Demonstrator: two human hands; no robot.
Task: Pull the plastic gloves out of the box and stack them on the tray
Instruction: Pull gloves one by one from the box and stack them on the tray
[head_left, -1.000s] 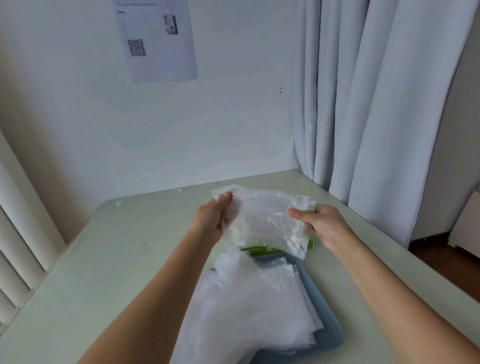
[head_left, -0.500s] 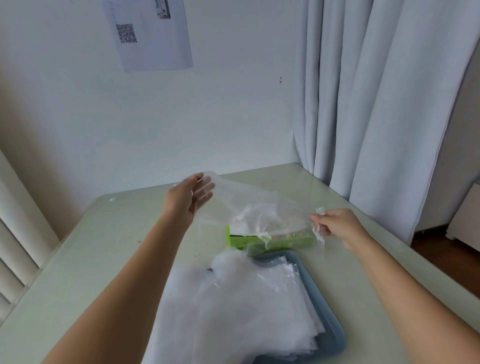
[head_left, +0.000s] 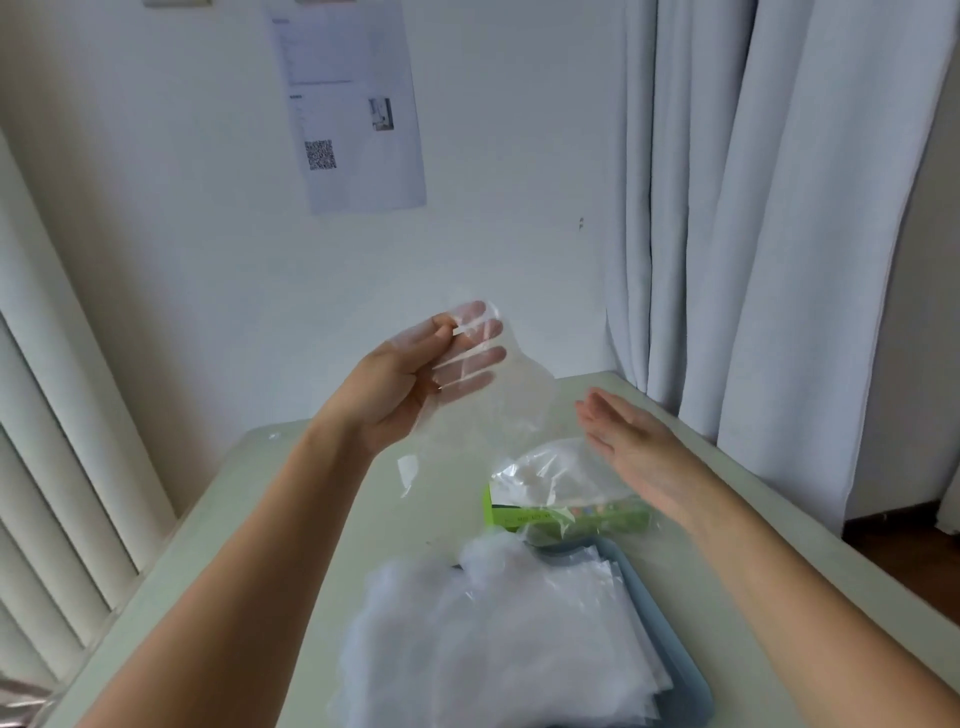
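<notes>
Clear plastic glove (head_left: 498, 415) held up above the green box (head_left: 566, 512).
Thin, creased, see-through film; the box's print is too blurred to read. My left hand (head_left: 410, 384) pinches the glove above and left of the box, fingers showing through. My right hand (head_left: 628, 447) is flat and holds nothing, above the box beside the film's lower edge.

Box (head_left: 566, 512) behind tray (head_left: 670, 639)

There are 2 hands (head_left: 405, 389) (head_left: 639, 452), 1 raised glove (head_left: 504, 410), 1 box (head_left: 571, 515), 1 tray (head_left: 644, 603) and 1 glove pile (head_left: 493, 649).
</notes>
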